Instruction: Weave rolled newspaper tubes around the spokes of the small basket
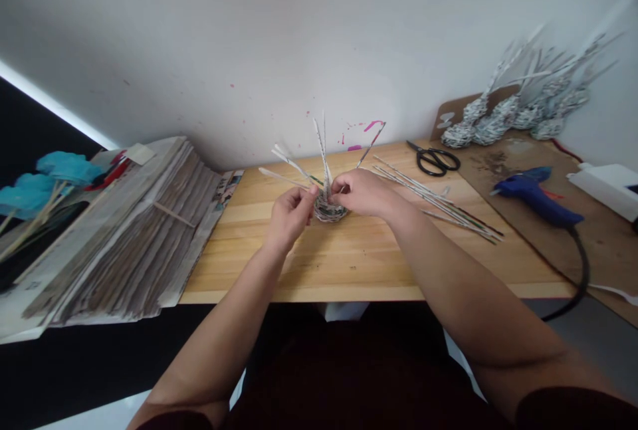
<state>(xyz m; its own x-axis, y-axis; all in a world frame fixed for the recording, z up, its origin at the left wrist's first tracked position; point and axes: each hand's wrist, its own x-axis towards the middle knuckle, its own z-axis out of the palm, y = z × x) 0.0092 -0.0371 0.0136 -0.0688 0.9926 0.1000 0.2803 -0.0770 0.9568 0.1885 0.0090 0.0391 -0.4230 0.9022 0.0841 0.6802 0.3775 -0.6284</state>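
- We have both hands at a small woven paper piece point(330, 213), which sits on the wooden table point(349, 277) in front of us, near the wall point(299, 31).
- We judge this to be close finger work at its rim, where pale strands point(322, 147) stand up and fan outward.
- Any further move here calls, we think, for light fingertips: one side steadied, a single strand guided, the others unbent.
- Our left hand point(292, 216) is beside the left edge, thumb and forefinger drawn together; we cannot tell whether a strand lies between them.
- Our right hand point(363, 192) reaches over from the right, fingers curled down at the upper rim; we cannot tell how far apart its fingertips are or what they grip.
- To our right lie loose paper rods point(433, 199), with black scissors point(432, 159) beyond them.
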